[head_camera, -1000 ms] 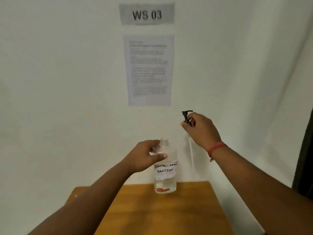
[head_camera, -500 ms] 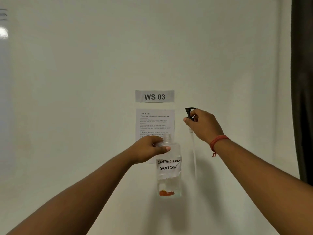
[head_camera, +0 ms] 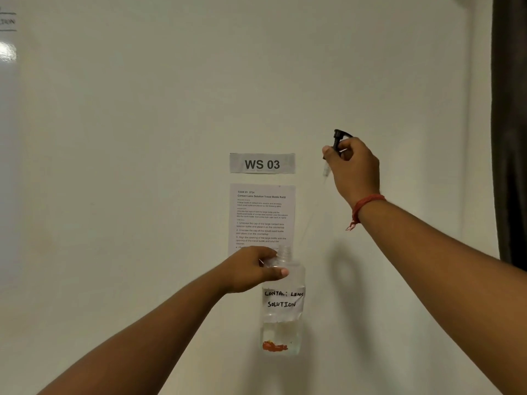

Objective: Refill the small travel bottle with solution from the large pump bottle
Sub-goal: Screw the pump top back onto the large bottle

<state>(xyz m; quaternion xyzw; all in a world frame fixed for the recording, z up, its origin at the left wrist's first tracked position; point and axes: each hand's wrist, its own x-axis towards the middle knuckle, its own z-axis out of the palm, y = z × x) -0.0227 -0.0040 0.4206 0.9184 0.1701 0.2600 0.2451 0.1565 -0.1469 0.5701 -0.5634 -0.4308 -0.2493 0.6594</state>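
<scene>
The large clear bottle (head_camera: 282, 309), labelled "CONTACT LENS SOLUTION", is upright in mid-air with its neck open and a little liquid at the bottom. My left hand (head_camera: 253, 273) grips it round the shoulder just below the neck. My right hand (head_camera: 353, 169) is raised up and to the right of the bottle and holds the black pump head (head_camera: 338, 139). The pump's thin clear tube (head_camera: 313, 212) slants down from that hand toward the bottle's mouth. The small travel bottle is not in view.
A white wall fills the view, with a "WS 03" sign (head_camera: 262, 163) and a printed task sheet (head_camera: 262, 218) behind the bottle. A dark curtain or door edge (head_camera: 510, 124) runs down the right side. The table is out of view.
The view has tilted up, so the wooden table has dropped out of sight. My right hand has lifted the pump head higher and its tube now slants. My left hand keeps its grip on the bottle.
</scene>
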